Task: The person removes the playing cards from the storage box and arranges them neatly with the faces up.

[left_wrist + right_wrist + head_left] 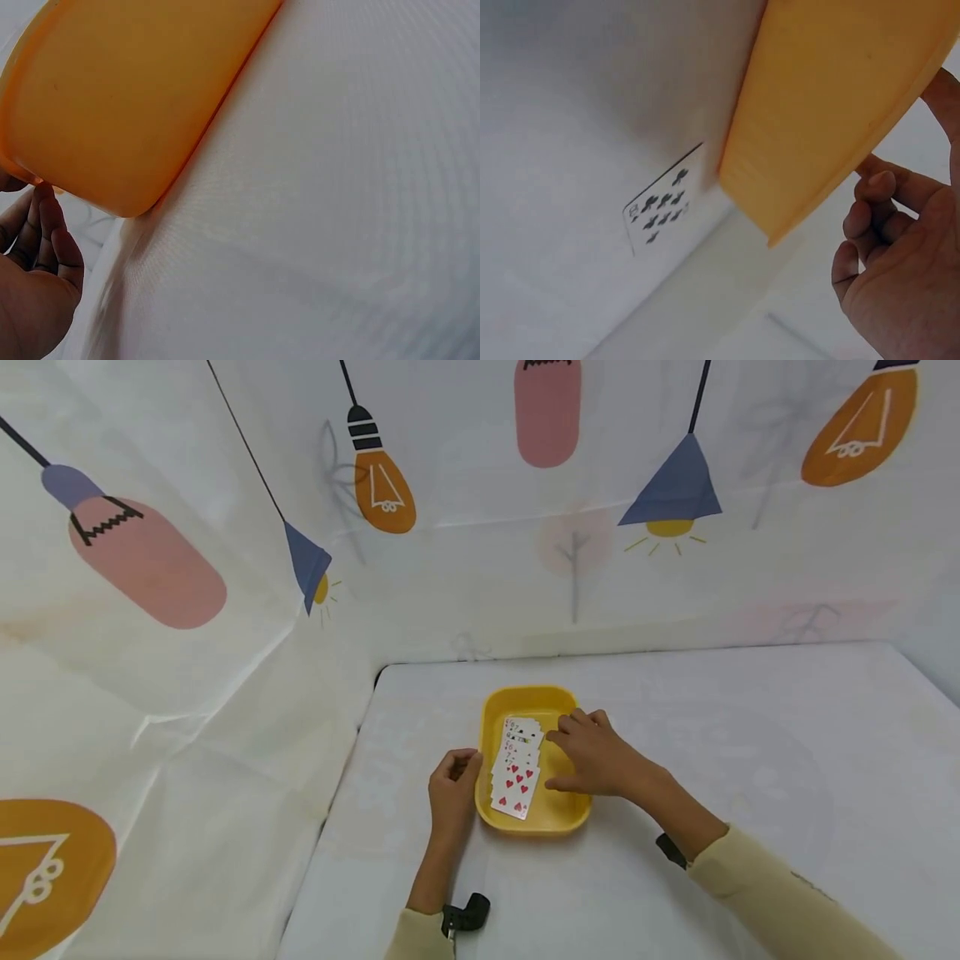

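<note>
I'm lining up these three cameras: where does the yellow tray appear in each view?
Head: the yellow tray sits just below and right of center.
Left wrist: upper left, cut off by the picture's edge.
Right wrist: upper right, cut off at the top.
Shared landmark: the white tabletop.

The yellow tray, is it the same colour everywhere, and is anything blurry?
Head view: the tray looks yellow, with a faint shadow by its near edge; left wrist view: it looks orange, and faint stripes cross the white table; right wrist view: orange too, and the playing card looks slightly blurry.
</note>
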A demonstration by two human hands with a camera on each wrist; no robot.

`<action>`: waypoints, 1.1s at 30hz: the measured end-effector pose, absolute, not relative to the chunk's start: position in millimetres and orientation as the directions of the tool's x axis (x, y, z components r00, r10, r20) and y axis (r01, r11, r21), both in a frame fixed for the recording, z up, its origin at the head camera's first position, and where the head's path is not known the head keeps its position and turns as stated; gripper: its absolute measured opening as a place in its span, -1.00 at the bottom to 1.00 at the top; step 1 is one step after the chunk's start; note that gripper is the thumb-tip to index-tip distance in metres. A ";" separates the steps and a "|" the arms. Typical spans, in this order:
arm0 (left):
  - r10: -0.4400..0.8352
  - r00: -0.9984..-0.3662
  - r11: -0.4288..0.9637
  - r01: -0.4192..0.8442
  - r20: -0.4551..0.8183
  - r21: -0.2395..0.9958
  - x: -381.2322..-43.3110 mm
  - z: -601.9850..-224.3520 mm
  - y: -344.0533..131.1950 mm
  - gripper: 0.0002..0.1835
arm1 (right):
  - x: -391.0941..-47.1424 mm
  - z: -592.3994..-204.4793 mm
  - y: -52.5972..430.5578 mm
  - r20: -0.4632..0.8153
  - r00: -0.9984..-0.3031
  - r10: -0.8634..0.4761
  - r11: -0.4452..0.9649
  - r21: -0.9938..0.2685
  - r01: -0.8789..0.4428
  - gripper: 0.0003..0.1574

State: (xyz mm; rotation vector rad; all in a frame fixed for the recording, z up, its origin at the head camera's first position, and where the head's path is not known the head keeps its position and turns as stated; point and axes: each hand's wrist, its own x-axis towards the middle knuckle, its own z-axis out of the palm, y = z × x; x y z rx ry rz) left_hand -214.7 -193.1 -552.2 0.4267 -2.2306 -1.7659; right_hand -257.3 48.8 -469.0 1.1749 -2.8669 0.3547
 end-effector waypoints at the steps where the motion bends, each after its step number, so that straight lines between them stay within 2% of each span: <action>1: -0.384 -0.923 0.212 -0.064 0.023 0.975 -214.9 -552.6 -192.5 -0.80 | -255.8 -469.4 46.1 0.104 -0.712 -0.695 0.688 -0.192 -0.700 -0.15; 9: -0.382 -0.924 0.172 -0.050 0.020 0.984 -214.0 -553.1 -194.4 -0.79 | -253.5 -490.9 21.4 0.051 -0.708 -0.705 0.695 -0.152 -0.703 -0.11; 22: -0.386 -0.922 0.158 -0.037 0.027 0.987 -213.9 -550.1 -190.4 -0.81 | -246.3 -502.8 -0.5 -0.044 -0.762 -0.647 0.763 -0.056 -0.644 -0.04; 33: -0.374 -0.927 0.144 -0.032 0.025 0.989 -215.0 -550.1 -192.0 -0.78 | -243.8 -510.6 -7.5 -0.007 -0.762 -0.647 0.762 0.006 -0.647 0.07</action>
